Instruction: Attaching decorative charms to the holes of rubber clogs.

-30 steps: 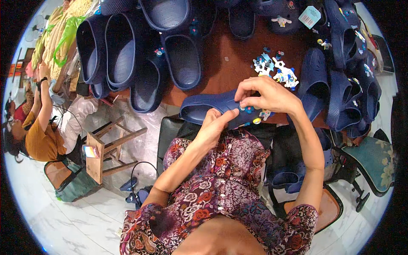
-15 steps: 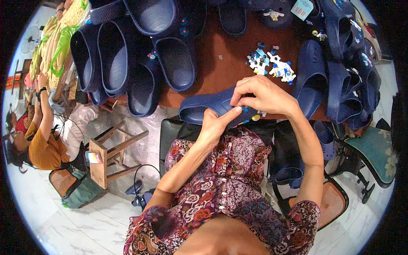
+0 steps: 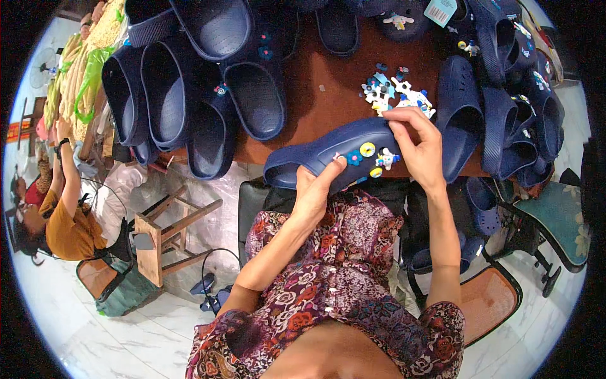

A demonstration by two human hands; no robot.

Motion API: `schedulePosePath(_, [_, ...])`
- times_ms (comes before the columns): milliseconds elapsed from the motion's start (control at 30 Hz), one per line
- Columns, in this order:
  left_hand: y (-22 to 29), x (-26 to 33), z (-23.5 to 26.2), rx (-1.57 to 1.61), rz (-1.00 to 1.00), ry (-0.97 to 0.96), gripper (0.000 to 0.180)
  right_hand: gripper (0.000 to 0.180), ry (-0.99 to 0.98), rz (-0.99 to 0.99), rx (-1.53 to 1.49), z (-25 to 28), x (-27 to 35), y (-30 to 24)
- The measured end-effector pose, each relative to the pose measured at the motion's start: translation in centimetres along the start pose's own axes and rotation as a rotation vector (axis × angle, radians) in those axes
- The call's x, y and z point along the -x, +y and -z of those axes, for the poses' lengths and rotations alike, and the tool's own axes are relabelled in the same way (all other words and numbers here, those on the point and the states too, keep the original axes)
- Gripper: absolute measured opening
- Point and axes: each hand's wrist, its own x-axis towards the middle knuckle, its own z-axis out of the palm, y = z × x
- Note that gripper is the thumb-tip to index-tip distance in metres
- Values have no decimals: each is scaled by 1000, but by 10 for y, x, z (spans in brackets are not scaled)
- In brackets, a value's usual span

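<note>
A dark blue clog (image 3: 353, 136) lies sideways at the table's near edge, its heel opening toward the left. Flower, yellow ring and white figure charms (image 3: 386, 159) sit on its upper. My left hand (image 3: 314, 189) grips the clog near the opening, thumb on top beside a small pink charm (image 3: 336, 156) and fingers hidden beneath. At the toe, my right hand (image 3: 416, 142) has its thumb and index finger bent around the tip. Just beyond those fingertips lies a pile of loose white, blue and yellow charms (image 3: 394, 91).
Navy clogs (image 3: 255, 101) crowd the table's left side, and others (image 3: 461, 120) stand at the right. A wooden stool (image 3: 151, 246) and chairs (image 3: 489, 306) are on the floor. Far left, another person in a mustard top (image 3: 72, 227) reaches up near a green bag (image 3: 91, 82).
My right hand has gone from pinching above the clog's upper to its toe. The upper and its charms are now in fuller view. My left hand keeps its hold.
</note>
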Motion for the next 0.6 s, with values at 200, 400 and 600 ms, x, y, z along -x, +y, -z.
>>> schedulePosePath(200, [-8, 0, 3, 17, 4, 30, 24, 15, 91, -92, -86, -10, 23, 17])
schedulePosePath(400, [-8, -1, 1, 38, 69, 57, 26, 14, 119, -83, -94, -16, 28, 21])
schedulePosePath(600, [-10, -2, -3, 44, 74, 110, 32, 14, 130, -50, 37, -19, 28, 16])
